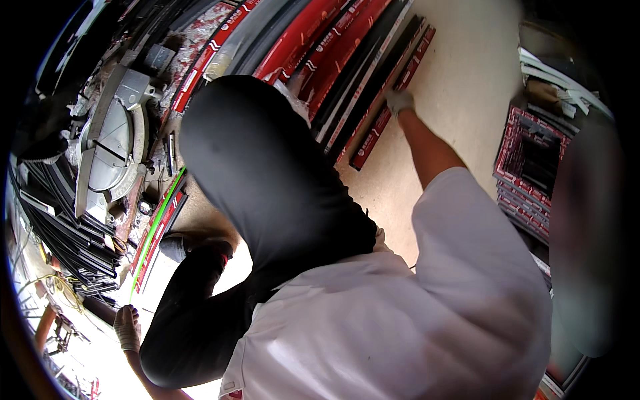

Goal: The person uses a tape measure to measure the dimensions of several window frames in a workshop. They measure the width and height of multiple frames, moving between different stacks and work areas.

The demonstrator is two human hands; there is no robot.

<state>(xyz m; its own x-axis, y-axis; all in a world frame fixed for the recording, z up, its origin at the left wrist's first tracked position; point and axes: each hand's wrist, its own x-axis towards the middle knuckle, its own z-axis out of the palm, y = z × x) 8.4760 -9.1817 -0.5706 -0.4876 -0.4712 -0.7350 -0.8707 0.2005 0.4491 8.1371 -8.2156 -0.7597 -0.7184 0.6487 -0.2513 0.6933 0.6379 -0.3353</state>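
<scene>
My right hand (pixel 400 103), in a pale glove, reaches out at the upper middle and closes over a long dark profile with red film (pixel 371 141). That profile lies at the right side of a row of similar lengths. Low on the left, my gloved left hand (pixel 127 327) has its fingers curled at the lower end of a thin bright green strip (pixel 157 225), which may be a tape measure blade. The strip runs along a short red-filmed profile (pixel 143 257). Bright glare washes out the floor around my left hand.
My bent black-trousered knee (pixel 240 133) covers part of the profile row (pixel 327 47). A round-based metal mitre saw (pixel 110 150) stands at left, above a pile of black strips (pixel 67 227). Stacked red-and-black frames (pixel 527 173) stand at right.
</scene>
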